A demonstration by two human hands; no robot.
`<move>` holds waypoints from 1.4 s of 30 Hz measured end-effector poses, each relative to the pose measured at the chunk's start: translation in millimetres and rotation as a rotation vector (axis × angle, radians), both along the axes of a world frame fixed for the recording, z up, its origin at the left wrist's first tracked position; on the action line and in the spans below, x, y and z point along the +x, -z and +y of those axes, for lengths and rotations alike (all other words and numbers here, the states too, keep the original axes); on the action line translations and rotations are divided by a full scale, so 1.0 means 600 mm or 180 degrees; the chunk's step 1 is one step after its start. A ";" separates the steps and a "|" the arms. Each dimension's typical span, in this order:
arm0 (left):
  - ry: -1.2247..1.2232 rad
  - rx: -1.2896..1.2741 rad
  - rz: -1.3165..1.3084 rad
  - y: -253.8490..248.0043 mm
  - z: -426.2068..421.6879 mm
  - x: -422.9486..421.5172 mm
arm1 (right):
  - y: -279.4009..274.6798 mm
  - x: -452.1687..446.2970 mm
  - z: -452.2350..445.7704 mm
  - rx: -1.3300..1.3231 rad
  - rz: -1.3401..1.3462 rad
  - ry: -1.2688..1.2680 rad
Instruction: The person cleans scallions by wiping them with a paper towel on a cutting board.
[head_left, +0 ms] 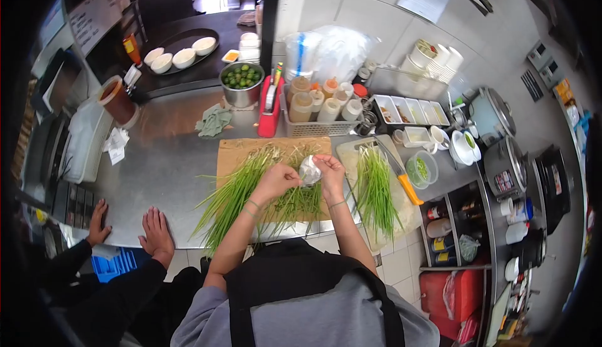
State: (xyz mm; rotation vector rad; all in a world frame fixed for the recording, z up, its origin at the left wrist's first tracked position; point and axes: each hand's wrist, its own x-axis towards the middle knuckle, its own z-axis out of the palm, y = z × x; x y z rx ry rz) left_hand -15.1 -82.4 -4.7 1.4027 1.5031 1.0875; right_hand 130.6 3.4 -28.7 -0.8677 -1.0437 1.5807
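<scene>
1. White, see-thru-ish plastic wad (309,170) sat nr the middle of the brown sheet (235,149), over loose greens (295,206). R hand (332,174) had its fingertips pinched shut on the edge; L hand (276,182) had fingers curled in close, but tbh couldn't tell if they gripped anything.
2. Risk imo: the wad looked light n crinkly, so a weak pinch could've dropped it in the stalks. L forearm crossed the long green bunch (229,199), whose tips ran past the counter edge, so a sleeve or arm snag could've dragged some off.
3. Knife w/ orange handle (410,189) lay on the board (407,218) beside the right-side bunch (375,177), handle at the rim. A careless R elbow could've knocked it.
4. Containers: round tub (421,170) had chopped greens, steel pot (241,93) had small green fruit, basket (316,128) had squeeze bottles (301,106). White bowls (184,58) on the dark tray (207,36): contents unclear.
5. Co-worker's hands (157,231) rested flat-ish, well apart on the left.
</scene>
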 end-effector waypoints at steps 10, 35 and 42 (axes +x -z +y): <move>0.1492 -0.0356 -0.1267 0.007 0.198 0.219 | 0.085 0.026 -0.017 0.0066 0.0165 0.0232; -0.2221 -0.0197 0.2748 0.134 -0.070 -0.145 | -0.006 0.059 0.014 -0.0017 0.0241 -0.0146; -0.2521 0.0006 0.3167 0.094 -0.086 -0.156 | -0.046 0.043 0.008 0.0091 0.0266 -0.0321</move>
